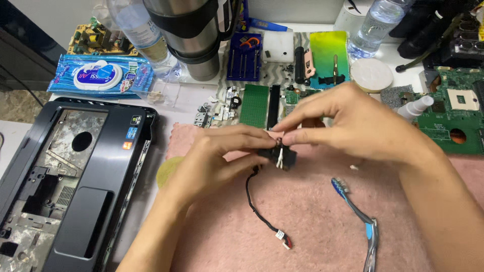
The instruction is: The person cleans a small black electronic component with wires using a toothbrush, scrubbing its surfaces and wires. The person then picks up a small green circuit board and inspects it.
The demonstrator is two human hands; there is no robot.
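Pinching black connector (280,156) between both hands' fingers (252,142), above pink cloth (312,216) on cluttered white desk (166,108).

pink fluffy mat (312,216) | blk cable part (282,157) | blue/grey toothbrush (360,216) | green board (454,118) | blk laptop shell (75,186)

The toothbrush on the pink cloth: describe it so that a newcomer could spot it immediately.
Start at the pink cloth covering the desk's near right. Below the right hand lies a toothbrush, bristles pointing up-left. Its blue-and-grey handle sets it apart from the black cable to its left.
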